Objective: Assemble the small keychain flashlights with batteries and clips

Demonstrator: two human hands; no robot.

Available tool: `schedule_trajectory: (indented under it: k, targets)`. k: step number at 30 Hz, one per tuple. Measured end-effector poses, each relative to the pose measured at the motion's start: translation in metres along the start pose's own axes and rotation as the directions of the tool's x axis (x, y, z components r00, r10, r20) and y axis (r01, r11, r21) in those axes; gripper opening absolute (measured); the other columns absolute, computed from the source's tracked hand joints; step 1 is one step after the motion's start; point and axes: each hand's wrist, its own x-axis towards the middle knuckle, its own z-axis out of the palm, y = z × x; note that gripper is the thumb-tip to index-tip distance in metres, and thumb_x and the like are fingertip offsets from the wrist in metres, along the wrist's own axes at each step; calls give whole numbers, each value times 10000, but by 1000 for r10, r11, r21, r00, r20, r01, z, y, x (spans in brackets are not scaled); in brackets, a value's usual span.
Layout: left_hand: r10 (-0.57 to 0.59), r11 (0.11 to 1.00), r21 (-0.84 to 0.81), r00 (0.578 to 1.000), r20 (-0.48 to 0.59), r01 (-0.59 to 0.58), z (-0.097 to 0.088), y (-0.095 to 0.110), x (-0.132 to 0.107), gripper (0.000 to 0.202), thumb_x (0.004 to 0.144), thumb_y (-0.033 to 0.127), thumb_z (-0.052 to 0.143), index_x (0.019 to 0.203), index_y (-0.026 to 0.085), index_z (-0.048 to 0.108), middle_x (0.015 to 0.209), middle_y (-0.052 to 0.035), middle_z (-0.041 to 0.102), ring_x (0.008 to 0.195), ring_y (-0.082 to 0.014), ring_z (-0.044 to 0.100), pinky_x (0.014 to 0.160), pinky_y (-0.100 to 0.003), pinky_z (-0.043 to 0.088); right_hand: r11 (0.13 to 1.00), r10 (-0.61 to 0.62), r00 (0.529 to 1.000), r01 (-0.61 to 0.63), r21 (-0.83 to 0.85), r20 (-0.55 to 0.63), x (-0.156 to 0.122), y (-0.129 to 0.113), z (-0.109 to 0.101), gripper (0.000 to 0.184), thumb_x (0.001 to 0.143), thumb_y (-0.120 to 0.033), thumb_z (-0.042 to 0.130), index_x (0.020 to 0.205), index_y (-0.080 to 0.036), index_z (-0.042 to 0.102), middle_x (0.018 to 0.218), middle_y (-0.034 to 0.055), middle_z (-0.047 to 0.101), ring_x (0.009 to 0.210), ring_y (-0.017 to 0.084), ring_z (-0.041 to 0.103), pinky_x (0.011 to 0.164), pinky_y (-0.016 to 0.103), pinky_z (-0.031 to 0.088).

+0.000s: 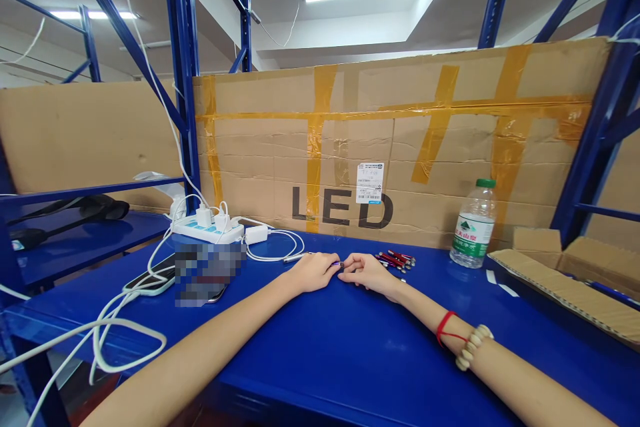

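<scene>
Close together over the blue tabletop (345,340), both my hands are closed around a slim pen (341,266), of which only a short dark part shows between the fingertips. My left hand (316,271) has its fingers wrapped over it from the left. Fingers and thumb of my right hand (365,272) pinch at its right end. A slim silver pen-like piece (296,257) shows behind my left hand; whether it belongs to the held pen I cannot tell. Just beyond my right hand lies a small pile of red pens or pen barrels (397,259), partly hidden.
Left of my hands are a white power strip (207,230) with plugs, tangled white cables (113,327) and a phone (150,283). On the right stand a water bottle (473,227) and an open cardboard box (575,280). A taped cardboard panel (250,160) rises behind.
</scene>
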Motion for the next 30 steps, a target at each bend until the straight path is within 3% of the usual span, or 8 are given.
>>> schedule_trajectory:
  k: [20,30]
  targets:
    - [-3,1000,-1,1000,-1,3,0,0,0,230,933,276,331,953,207,549,947,-48,667,853,-220,640,729,-303,472,1000,3,1000,-3,-10,-18,1,0,1,143,607,-159,627,716,-179,536,570,-65,537,445,44,464,366,146,297]
    - [-6,1000,-1,1000,3,6,1,-1,1,237,934,284,326,956,206,548,952,-52,667,853,-223,641,729,-308,474,1000,-12,1000,12,-7,-9,1,-1,1,158,622,-217,666,720,-175,549,575,-56,550,448,50,464,368,155,289]
